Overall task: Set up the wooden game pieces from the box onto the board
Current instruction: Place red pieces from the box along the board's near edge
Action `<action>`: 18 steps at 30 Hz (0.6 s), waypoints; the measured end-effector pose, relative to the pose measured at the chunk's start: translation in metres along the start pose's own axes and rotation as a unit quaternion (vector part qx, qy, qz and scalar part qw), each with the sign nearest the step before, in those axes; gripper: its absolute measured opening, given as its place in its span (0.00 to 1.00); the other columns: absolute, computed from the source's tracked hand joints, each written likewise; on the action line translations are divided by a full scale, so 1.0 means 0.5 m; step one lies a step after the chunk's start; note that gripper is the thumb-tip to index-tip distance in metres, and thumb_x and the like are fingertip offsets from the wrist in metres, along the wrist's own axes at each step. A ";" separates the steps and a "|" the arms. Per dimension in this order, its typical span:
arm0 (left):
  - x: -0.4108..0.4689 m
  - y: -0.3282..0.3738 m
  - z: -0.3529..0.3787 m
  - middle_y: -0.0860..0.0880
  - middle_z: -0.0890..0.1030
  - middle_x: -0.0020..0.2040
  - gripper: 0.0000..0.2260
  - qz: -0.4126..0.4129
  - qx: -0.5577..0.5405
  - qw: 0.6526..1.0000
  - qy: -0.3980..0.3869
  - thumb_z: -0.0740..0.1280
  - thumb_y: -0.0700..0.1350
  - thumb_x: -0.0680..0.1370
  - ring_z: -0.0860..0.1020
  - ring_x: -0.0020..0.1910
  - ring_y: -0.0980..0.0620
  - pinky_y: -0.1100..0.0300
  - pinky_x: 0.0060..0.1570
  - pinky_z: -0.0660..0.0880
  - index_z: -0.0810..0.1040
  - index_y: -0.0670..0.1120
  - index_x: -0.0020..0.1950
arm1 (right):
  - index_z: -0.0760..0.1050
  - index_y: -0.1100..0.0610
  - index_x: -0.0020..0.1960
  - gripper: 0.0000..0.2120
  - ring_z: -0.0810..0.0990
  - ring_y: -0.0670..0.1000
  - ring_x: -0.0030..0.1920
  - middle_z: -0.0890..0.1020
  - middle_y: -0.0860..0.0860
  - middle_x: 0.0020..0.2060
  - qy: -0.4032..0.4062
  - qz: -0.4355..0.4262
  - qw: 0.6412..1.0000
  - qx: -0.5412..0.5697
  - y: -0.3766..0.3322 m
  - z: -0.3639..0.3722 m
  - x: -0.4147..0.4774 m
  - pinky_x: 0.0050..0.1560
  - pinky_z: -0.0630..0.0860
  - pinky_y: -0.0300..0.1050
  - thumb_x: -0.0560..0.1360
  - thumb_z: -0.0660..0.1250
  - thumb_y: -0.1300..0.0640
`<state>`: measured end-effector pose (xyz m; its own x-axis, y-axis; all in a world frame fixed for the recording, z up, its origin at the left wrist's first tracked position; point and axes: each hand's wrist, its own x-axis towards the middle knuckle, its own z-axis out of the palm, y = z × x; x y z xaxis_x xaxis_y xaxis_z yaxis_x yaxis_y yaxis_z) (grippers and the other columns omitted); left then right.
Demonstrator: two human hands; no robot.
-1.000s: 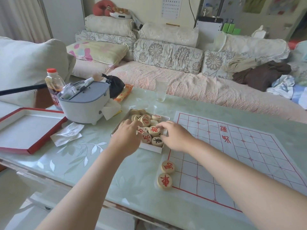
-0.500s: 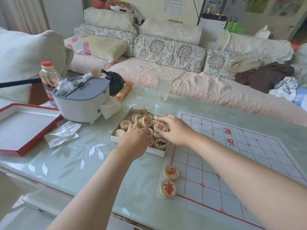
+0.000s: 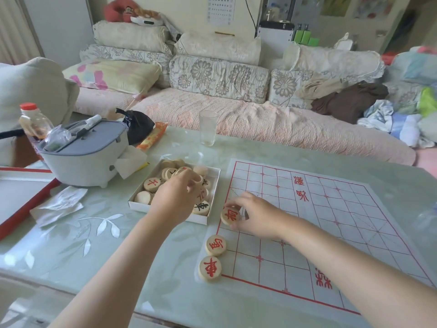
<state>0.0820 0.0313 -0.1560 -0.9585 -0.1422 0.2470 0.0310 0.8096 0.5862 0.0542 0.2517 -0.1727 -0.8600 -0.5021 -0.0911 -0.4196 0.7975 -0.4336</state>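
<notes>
While your right hand (image 3: 257, 216) pinches the round pale wooden disc with a red character (image 3: 230, 216) between thumb and fingertips, that disc stands tilted at the left border of the white paper board with a red grid (image 3: 331, 221) and is not yet lying flat. Let go at this angle and it may roll off onto the pale green glass-topped surface (image 3: 142, 268), or knock the two placed red-marked discs (image 3: 215, 245) that sit near it along the same border.

Your right forearm lies across the thin sheet. If you drag your wrist, the sheet could slide and carry those placed discs off their points.

Your left hand (image 3: 177, 200) curls down into the shallow white cardboard box (image 3: 142, 207), fingers among the loose wooden discs (image 3: 151, 184). I cannot tell whether it has hold of one. The box sits just beside the board, so a careless pull there could nudge it into the sheet or spill discs over its low wall.
</notes>
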 end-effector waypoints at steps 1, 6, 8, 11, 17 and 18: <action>-0.003 0.006 0.003 0.60 0.79 0.47 0.06 -0.006 -0.036 0.999 -0.006 0.64 0.51 0.78 0.77 0.41 0.54 0.60 0.31 0.68 0.75 0.56 0.54 | 0.70 0.45 0.70 0.26 0.71 0.42 0.50 0.70 0.43 0.58 -0.005 -0.003 1.000 0.002 0.001 0.009 -0.004 0.52 0.66 0.40 0.74 0.72 0.47; -0.011 0.025 0.007 0.55 0.83 0.42 0.05 -0.075 -0.227 0.970 -0.037 0.68 0.46 0.75 0.82 0.37 0.52 0.59 0.30 0.73 0.80 0.55 0.49 | 0.68 0.45 0.72 0.27 0.71 0.43 0.53 0.71 0.42 0.62 0.001 -0.016 1.000 0.022 0.000 0.033 -0.007 0.57 0.69 0.41 0.75 0.72 0.48; -0.011 0.026 0.004 0.52 0.84 0.41 0.06 -0.104 -0.268 0.957 -0.047 0.67 0.43 0.75 0.82 0.34 0.54 0.64 0.28 0.73 0.81 0.52 0.50 | 0.66 0.45 0.74 0.31 0.72 0.42 0.55 0.72 0.41 0.64 0.002 -0.022 0.999 0.030 -0.004 0.036 -0.005 0.58 0.69 0.40 0.74 0.73 0.48; -0.009 0.022 0.005 0.50 0.85 0.41 0.08 -0.129 -0.294 0.946 -0.053 0.67 0.41 0.75 0.82 0.35 0.55 0.63 0.32 0.75 0.82 0.51 0.51 | 0.64 0.44 0.74 0.33 0.72 0.34 0.47 0.74 0.39 0.61 -0.003 -0.038 0.999 0.040 -0.013 0.038 -0.003 0.55 0.67 0.39 0.74 0.74 0.50; -0.011 0.021 0.011 0.51 0.85 0.38 0.04 -0.116 -0.307 0.942 -0.067 0.70 0.43 0.75 0.82 0.34 0.58 0.63 0.35 0.77 0.82 0.53 0.47 | 0.65 0.40 0.73 0.33 0.69 0.32 0.40 0.76 0.36 0.58 -0.021 -0.040 0.998 0.040 -0.011 0.031 0.006 0.46 0.65 0.34 0.71 0.75 0.50; -0.012 0.023 0.012 0.52 0.85 0.36 0.04 -0.114 -0.310 0.941 -0.068 0.70 0.43 0.75 0.81 0.32 0.59 0.64 0.34 0.76 0.82 0.52 0.47 | 0.65 0.39 0.72 0.34 0.70 0.33 0.40 0.76 0.36 0.58 -0.026 -0.039 0.998 0.046 -0.011 0.029 0.006 0.45 0.65 0.33 0.71 0.75 0.49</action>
<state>0.0863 0.0448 -0.1551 -0.9864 -0.1639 -0.0162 -0.0610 0.2722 0.9603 0.0582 0.2409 -0.1836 -0.8087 -0.5797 -0.0997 -0.4541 0.7230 -0.5206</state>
